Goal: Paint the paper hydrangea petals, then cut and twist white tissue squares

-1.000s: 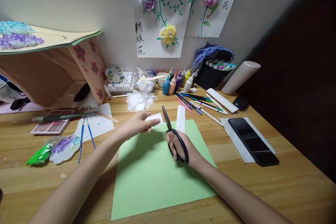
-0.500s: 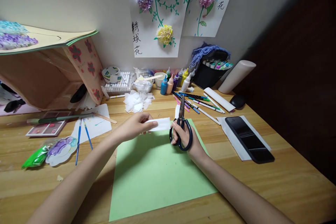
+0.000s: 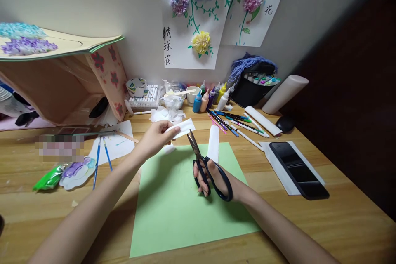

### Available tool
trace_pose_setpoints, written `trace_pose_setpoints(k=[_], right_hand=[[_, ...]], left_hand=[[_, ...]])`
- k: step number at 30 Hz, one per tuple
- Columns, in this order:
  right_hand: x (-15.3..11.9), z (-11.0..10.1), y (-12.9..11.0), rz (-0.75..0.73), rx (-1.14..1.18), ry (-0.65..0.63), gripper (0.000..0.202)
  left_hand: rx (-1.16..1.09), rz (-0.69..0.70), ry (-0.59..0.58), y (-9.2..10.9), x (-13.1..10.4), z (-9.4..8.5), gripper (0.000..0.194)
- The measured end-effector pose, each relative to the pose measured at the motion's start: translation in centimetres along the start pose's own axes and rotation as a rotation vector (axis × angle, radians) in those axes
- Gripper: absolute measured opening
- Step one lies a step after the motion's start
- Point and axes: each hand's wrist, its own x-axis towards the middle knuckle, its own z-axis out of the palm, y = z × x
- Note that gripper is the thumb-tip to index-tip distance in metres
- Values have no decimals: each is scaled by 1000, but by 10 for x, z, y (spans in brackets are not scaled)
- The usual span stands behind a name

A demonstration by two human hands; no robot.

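Observation:
My left hand (image 3: 159, 136) pinches a folded strip of white tissue paper (image 3: 186, 127) above the far edge of a green sheet of paper (image 3: 182, 210). In my right hand (image 3: 213, 179) is a pair of black-handled scissors (image 3: 194, 146), fingers through the loops. The blades point up and left, their tips close to the strip's lower right end; whether they touch it I cannot tell. Another white paper strip (image 3: 213, 144) lies partly on the green sheet, behind the scissors. Below my left hand a small white piece (image 3: 169, 148) shows at the sheet's far edge.
Cut white paper pieces (image 3: 163, 114) lie in a pile beyond my left hand. Paint bottles (image 3: 197, 103) and scattered pens (image 3: 225, 123) stand and lie farther back. At right is a phone (image 3: 298, 169); at left, a paint palette (image 3: 77, 173) and brushes (image 3: 97, 161).
The scissors have moved down and left, and their blades now tilt toward the strip. My left hand has raised and tilted the strip. The white strip on the sheet shows more fully.

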Motion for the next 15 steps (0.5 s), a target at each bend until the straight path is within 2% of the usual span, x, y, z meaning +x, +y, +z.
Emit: trace_pose_setpoints(k=[9,15], right_hand=[[4,5,-7,32,11,18,69],[3,6,-1,-5,-156,92,64]], left_hand=[[-22,-12,-76,-5,-1,13,38],[-16,-21,-66,-7,1,11,39]])
